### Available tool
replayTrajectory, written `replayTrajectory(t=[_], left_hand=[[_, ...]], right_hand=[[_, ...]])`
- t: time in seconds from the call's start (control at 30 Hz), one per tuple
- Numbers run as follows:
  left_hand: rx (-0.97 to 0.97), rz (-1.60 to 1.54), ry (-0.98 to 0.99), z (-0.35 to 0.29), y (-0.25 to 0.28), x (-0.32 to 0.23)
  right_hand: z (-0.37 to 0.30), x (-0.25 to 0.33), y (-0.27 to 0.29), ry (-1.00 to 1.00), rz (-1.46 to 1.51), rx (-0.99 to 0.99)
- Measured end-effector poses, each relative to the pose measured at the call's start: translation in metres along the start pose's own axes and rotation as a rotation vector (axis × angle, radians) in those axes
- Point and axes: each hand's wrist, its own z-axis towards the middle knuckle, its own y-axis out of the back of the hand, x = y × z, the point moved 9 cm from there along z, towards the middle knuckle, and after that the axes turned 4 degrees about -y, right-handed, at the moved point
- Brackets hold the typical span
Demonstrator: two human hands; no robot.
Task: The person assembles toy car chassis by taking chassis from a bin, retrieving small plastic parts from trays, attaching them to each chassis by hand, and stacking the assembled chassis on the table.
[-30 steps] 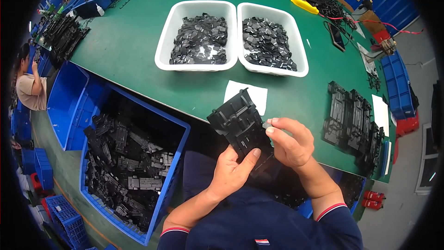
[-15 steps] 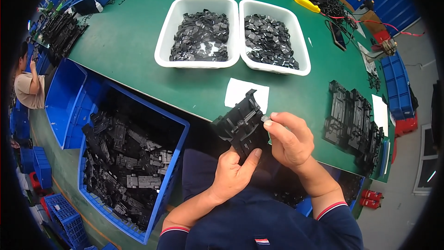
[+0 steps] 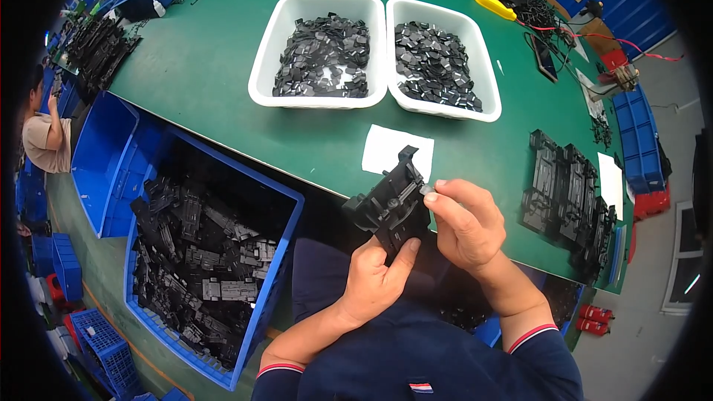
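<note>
My left hand [image 3: 376, 275] grips the lower end of a black moulded plastic part [image 3: 394, 197], held tilted above the table's near edge. Between the thumb and fingertips of my right hand [image 3: 468, 226] is a small grey piece [image 3: 426, 188], close against the part's right side; whether it touches cannot be told. Beyond the part, a white sheet of paper [image 3: 379, 150] lies on the green table [image 3: 200, 67]. Two white tubs stand farther back: the left tub [image 3: 261, 78] and the right tub [image 3: 486, 96] both hold many small dark pieces.
Several similar black parts [image 3: 568, 193] lie in a row at the table's right. Below the table's left edge sits a blue crate [image 3: 286, 252] full of black parts. A yellow tool [image 3: 494, 6] and a phone [image 3: 544, 57] lie at the back right. Another person [image 3: 46, 134] is at far left.
The black part has turned slightly in my left hand. My right hand stays almost in place, pinching the small grey piece beside it.
</note>
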Motion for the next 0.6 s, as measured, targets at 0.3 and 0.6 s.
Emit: replayTrajectory(t=[0.3,0.6], left_hand=[[-0.048,0.100,-0.100,0.001,0.002,-0.008],[-0.066,0.123,-0.128,0.002,0.003,-0.014]], right_hand=[[0.001,0.000,0.000,-0.006,-0.005,0.010],[0.001,0.002,-0.001,-0.052,-0.038,0.009]])
